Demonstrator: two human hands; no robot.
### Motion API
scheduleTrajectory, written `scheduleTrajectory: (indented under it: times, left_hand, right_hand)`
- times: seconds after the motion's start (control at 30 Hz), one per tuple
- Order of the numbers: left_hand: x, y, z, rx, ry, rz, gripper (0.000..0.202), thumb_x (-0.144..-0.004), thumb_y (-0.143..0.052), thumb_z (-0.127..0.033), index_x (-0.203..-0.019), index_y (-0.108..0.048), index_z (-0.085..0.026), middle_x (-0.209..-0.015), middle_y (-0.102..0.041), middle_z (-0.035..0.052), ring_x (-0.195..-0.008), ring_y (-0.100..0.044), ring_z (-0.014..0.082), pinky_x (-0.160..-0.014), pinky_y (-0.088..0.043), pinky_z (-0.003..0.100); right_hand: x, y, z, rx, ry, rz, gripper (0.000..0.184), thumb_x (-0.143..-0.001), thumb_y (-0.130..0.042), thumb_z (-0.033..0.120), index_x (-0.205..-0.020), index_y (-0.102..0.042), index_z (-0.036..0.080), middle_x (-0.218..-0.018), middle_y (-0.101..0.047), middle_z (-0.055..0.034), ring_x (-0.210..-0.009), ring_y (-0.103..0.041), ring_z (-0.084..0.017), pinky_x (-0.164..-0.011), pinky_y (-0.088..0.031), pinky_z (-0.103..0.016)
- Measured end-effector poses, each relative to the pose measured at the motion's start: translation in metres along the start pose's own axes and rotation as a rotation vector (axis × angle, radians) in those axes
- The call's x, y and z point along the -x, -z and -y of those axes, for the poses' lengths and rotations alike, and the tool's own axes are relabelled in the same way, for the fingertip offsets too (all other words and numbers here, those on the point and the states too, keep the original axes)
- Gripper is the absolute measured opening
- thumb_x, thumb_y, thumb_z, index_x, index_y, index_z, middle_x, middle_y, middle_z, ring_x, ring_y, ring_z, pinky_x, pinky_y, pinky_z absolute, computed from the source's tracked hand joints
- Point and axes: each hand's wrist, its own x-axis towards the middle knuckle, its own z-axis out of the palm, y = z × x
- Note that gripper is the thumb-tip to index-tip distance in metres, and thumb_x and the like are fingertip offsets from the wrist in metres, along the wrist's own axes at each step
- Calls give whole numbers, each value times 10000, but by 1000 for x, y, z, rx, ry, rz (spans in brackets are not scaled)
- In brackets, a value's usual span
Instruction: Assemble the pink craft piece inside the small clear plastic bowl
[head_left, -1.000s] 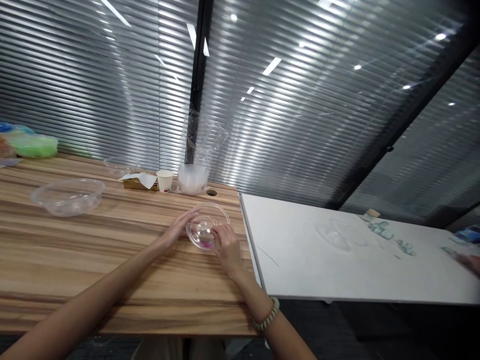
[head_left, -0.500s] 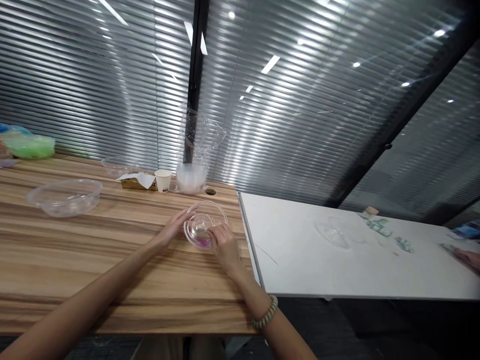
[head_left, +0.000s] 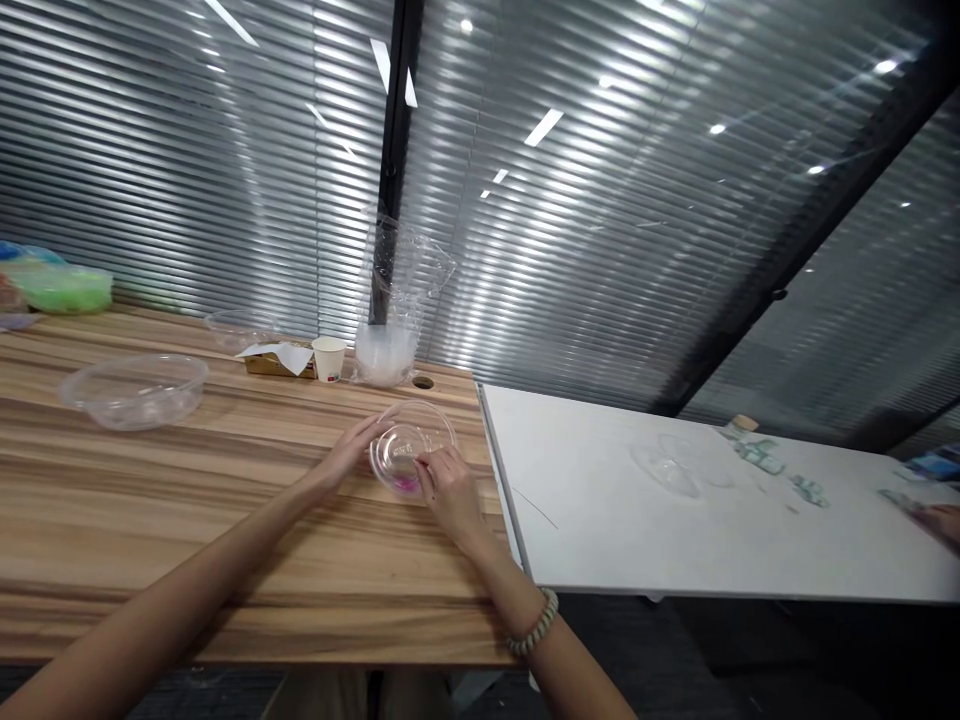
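Observation:
A small clear plastic bowl [head_left: 411, 440] rests on the wooden table [head_left: 187, 520], tipped toward me, with a bit of pink stuff [head_left: 406, 484] at its near edge. My left hand [head_left: 354, 450] cups the bowl's left side, fingers curved against the rim. My right hand [head_left: 448, 492] grips the bowl's near right edge, fingers pinched by the pink stuff. A bead bracelet [head_left: 534, 625] is on my right wrist.
A larger clear bowl [head_left: 133, 389] sits at the left. Behind are a paper cup [head_left: 328, 359], a brown box with paper [head_left: 274, 359] and a bagged stack of clear cups [head_left: 390, 320]. A white table [head_left: 712, 510] adjoins on the right, with another person's hand [head_left: 937, 520] at its far end.
The bowl is tilted slightly more toward me between my hands. Both hands stay on it, shifted a little nearer.

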Motion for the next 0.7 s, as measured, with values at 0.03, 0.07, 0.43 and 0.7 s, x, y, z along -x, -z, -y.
scheduleTrajectory:
  times: [0.03, 0.07, 0.43, 0.7]
  left_hand:
    - [0, 0, 0, -5, -5, 2, 545, -705, -653, -484, -1184, -621, -225, -1235, -607, 66, -1162, -530, 313, -916, -459, 379]
    - [0, 1, 1, -9, -8, 8, 544, -715, -644, -484, -1193, -614, -224, -1250, -596, 62, -1175, -520, 306, -927, -452, 371]
    - [-1, 3, -2, 3, 51, 57, 565, -714, -646, -499, -1223, -584, -260, -1300, -556, 52, -1207, -491, 308, -913, -458, 369]
    - [-3, 5, 0, 2, 63, 83, 654, -708, -647, -521, -1275, -534, -215, -1261, -585, 97, -1092, -579, 322, -911, -452, 412]
  right_hand:
    - [0, 0, 0, -1, 2, 3, 168, -908, -442, 146, -861, -601, 167, -794, -645, -59, -775, -541, -197, -692, -445, -310]
    - [0, 1, 1, -4, 3, 4, 175, -912, -433, 146, -865, -601, 167, -796, -644, -59, -774, -540, -197, -690, -445, -310]
    - [-1, 2, 1, -17, 8, 32, 187, -910, -417, 130, -860, -593, 170, -786, -627, -56, -778, -531, -194, -696, -440, -311]
    - [-1, 2, 1, -4, 7, 72, 157, -903, -451, 130, -857, -597, 165, -807, -637, -54, -789, -533, -190, -714, -437, -305]
